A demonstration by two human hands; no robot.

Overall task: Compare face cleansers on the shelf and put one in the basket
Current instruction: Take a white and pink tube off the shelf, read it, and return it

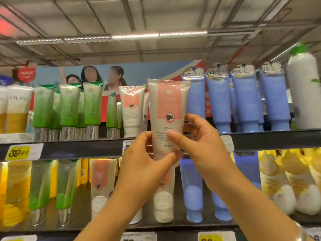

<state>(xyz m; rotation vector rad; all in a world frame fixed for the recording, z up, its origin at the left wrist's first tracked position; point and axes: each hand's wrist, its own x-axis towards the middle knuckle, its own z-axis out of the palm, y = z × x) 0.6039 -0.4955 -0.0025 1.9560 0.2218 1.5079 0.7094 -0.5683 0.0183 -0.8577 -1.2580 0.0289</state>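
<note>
Two bare forearms rise from the bottom of the frame toward a store shelf, both hands meeting on a single cleanser tube held upright in front of the shelf's dark front edge. The left hand grips the tube's lower end, thumb curled across the front near the bottom and fingers wrapped behind. The right hand holds it from the other side, thumb pressed on the printed text at mid-tube and fingers curled round the right edge and back. The tube is white with a pink panel and a dark cow emblem, its crimped end pointing up and its cap end hidden in the hands. Just left of it, a matching white-and-pink tube stands on the shelf beside a row of green tubes; blue tubes stand to the right. A yellow price tag is fixed to the shelf edge at left. More tubes line the lower shelf behind the forearms. The basket is not in view.
</note>
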